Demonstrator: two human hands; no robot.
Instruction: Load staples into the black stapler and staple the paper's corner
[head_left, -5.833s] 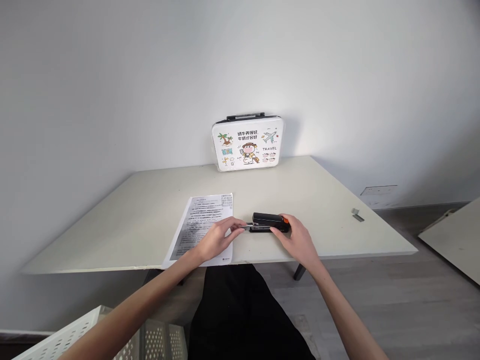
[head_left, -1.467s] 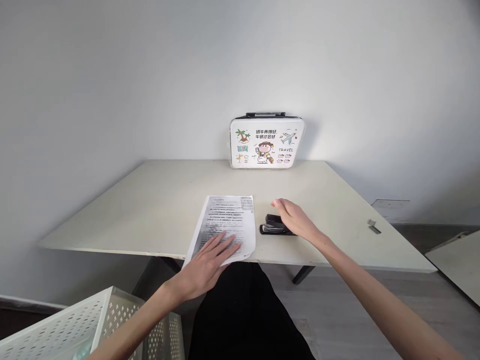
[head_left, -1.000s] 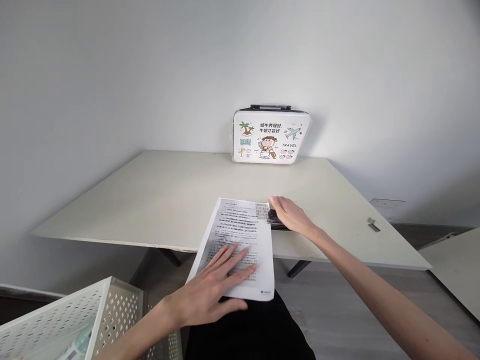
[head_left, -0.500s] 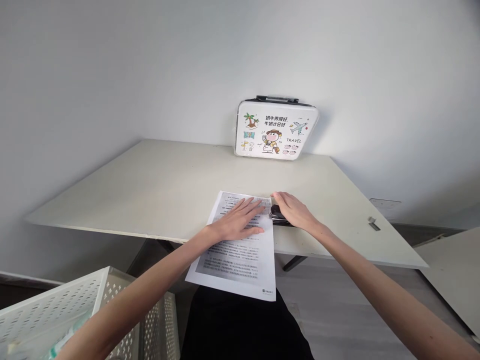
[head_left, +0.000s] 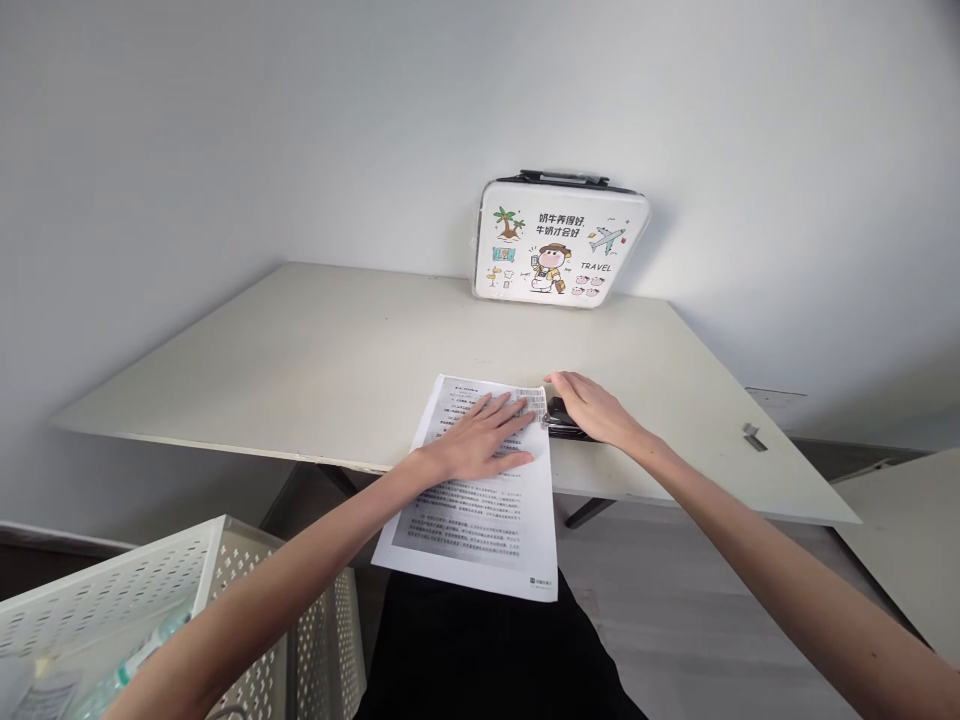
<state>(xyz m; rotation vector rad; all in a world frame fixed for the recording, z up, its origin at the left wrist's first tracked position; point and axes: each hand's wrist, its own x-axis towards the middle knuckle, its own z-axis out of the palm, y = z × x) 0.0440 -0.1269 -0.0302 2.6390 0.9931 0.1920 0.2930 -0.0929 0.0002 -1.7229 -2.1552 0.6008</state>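
A printed sheet of paper (head_left: 472, 540) lies on the table, its lower part hanging over the front edge. My left hand (head_left: 484, 440) rests flat on the upper half of the sheet, fingers spread. At the sheet's right edge sits a black stapler (head_left: 570, 425), its front end against the paper. My right hand (head_left: 596, 410) covers the stapler from above with its fingers together, hiding much of it. Whether the stapler's arm is pressed down cannot be made out.
A white carry case (head_left: 559, 245) with cartoon prints stands at the table's (head_left: 337, 350) back, near the wall. A small metallic strip (head_left: 754, 437) lies at the right. Below left is a white perforated basket (head_left: 214, 570) holding a bottle (head_left: 150, 645).
The camera view has tilted slightly, so the case sits a little higher in the picture. Both hands keep about the same place on the paper and the stapler.
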